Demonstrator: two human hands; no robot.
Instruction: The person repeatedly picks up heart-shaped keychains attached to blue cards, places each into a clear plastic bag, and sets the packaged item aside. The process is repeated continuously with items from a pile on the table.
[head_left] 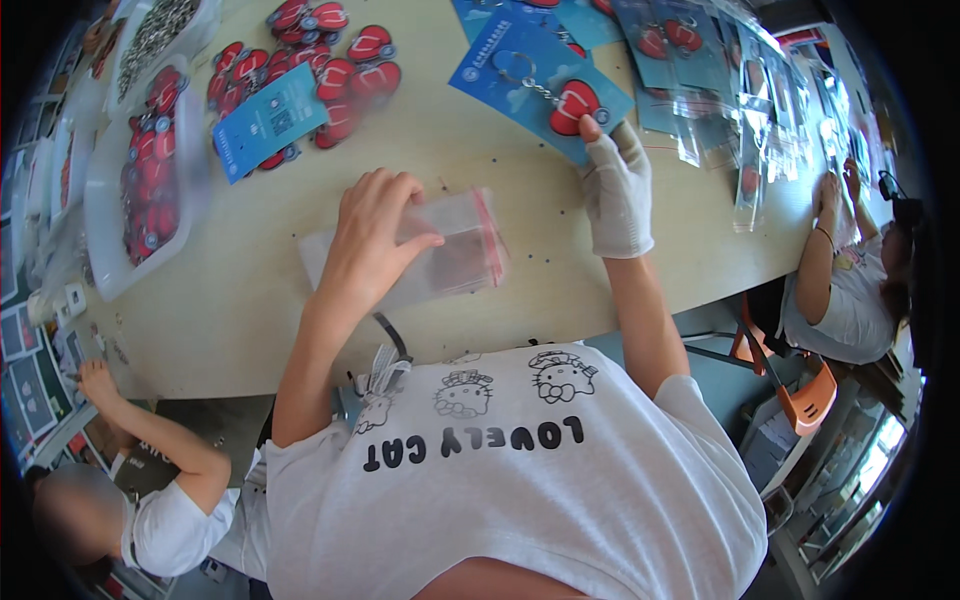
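My right hand (620, 190), in a white fabric glove with a bare thumb tip, pinches a blue card (500, 70). On that card lies a keychain (575, 105) with a red heart-like charm, a short chain and a split ring. My bare left hand (375, 235) rests over a stack of clear plastic bags (460, 255) with red-edged seal strips. Its fingers are curved and its thumb is spread away from them, with nothing visible between. Part of the stack is hidden beneath that hand.
Red charms (335, 85) lie heaped at the far left beside another blue card (270, 120). A white bin (100, 230) holds more charms; a tub (150, 45) holds metal parts. Bagged cards (690, 100) pile up at the far right. Other people sit at both sides.
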